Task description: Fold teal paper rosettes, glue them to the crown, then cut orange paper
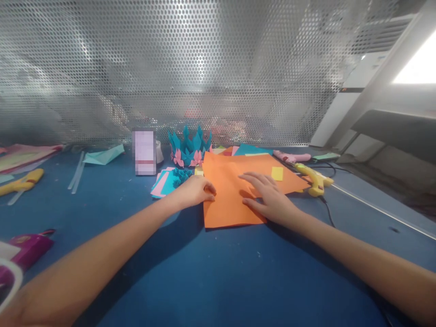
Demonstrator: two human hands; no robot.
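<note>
Beyond the grip, a perforated metal wall (pixel 163 68) glints (rather glary from here); well right, a white cabinet (pixel 368 72); beneath, a blue tabletop (pixel 225 277).

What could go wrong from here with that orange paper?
The left hand is at the orange paper's edge, so a careless tug might crease it. The paper's right corner seems to reach the yellow glue gun, so sliding it could nudge that. The loose-looking yellow piece on top might slip off.
</note>
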